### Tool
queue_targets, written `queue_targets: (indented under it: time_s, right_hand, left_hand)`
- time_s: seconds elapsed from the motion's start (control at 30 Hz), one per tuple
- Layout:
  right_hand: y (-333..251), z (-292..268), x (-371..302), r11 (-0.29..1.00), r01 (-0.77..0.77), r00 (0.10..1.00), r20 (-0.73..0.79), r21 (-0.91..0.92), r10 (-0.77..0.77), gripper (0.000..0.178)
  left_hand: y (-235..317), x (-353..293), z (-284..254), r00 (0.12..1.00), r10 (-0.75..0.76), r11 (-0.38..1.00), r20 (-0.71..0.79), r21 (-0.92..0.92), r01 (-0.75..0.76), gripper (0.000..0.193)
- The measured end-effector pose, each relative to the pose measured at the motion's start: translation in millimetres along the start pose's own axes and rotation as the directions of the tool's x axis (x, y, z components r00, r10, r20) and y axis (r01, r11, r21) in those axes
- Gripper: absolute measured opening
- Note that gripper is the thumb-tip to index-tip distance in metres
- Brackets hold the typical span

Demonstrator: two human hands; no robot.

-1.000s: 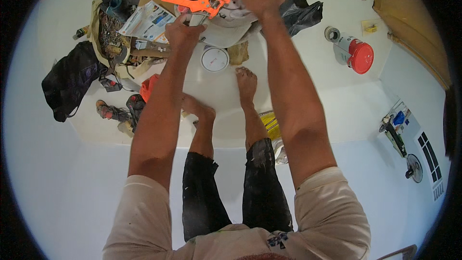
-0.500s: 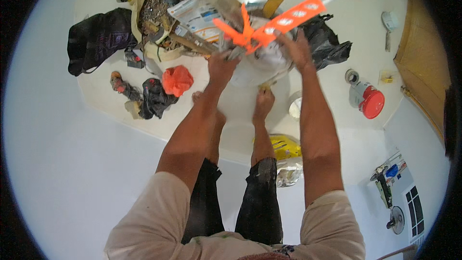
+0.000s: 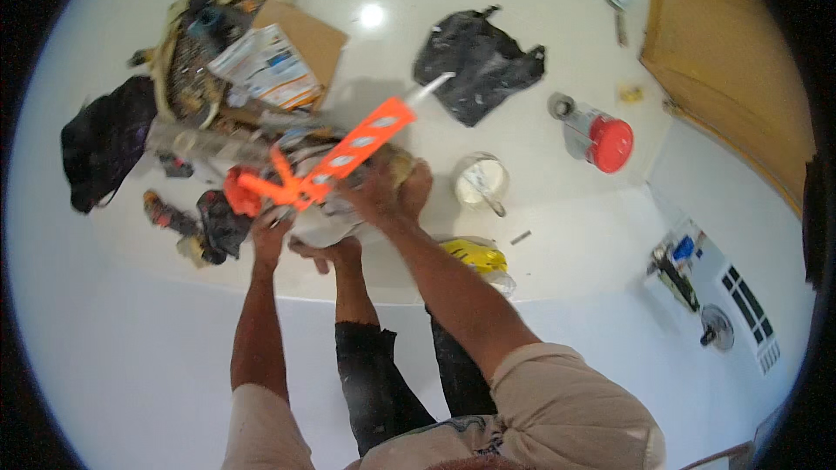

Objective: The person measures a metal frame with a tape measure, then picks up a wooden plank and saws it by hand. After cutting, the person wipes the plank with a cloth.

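Orange, slotted caulking gun [image 3: 361,144] over rounded whitish container [image 3: 324,230], left of centre;
left hand [image 3: 268,231], right hand [image 3: 376,198] alongside; grips unclear; best kept level

Beige short-slv tee [image 3: 566,396] w/ dk front print [image 3: 489,442], blk knee-lgth trousers [image 3: 380,379], ragged hem [image 3: 367,328]

The hands [image 3: 268,235] flank an orange caulking gun [image 3: 350,151].

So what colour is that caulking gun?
The caulking gun is bright orange, seen best in the head view.
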State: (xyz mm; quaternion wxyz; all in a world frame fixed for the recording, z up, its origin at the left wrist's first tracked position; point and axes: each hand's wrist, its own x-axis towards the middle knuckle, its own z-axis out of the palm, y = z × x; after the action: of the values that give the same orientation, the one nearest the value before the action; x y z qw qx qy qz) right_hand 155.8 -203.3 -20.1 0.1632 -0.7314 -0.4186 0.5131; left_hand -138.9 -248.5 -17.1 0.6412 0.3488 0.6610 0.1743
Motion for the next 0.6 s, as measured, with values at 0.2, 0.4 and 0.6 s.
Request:
queue_targets:
  time_s: [0.2,0.4,0.6]
  right_hand:
    - [-21,28,-16,1.000,0.004,0.944,0.331,-0.031,0.007,0.129]
    - [4,-161,101,0.979,-0.168,0.981,-0.118,-0.118,0.154,0.081]
    - [93,-335,241,0.957,-0.286,0.700,-0.670,0.053,0.247,0.091]
  left_hand:
    - [-38,-31,-37,0.966,-0.183,0.983,-0.181,-0.051,0.177,0.012]
    - [-84,-73,-61,0.955,-0.217,0.957,-0.203,-0.239,0.167,0.048]
    - [-66,-130,-37,0.927,-0.123,0.848,-0.353,0.448,0.283,0.084]
